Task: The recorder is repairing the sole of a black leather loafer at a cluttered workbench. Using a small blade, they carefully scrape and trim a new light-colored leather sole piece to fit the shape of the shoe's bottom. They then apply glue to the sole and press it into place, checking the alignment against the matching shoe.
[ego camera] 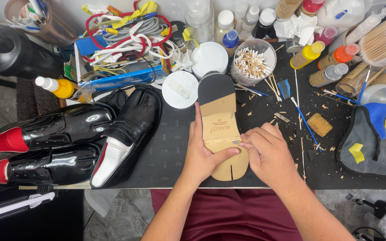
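Cluttered black mat (175, 147), both hands, left hand (204, 154) and right hand (266, 151), grasping upturned tan-soled shoe (220, 125).

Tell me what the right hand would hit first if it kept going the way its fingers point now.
The right hand points left across the tan shoe sole. Its small tool tip is already at the sole; going on, it would likely meet the left hand's thumb, though depth is unclear.
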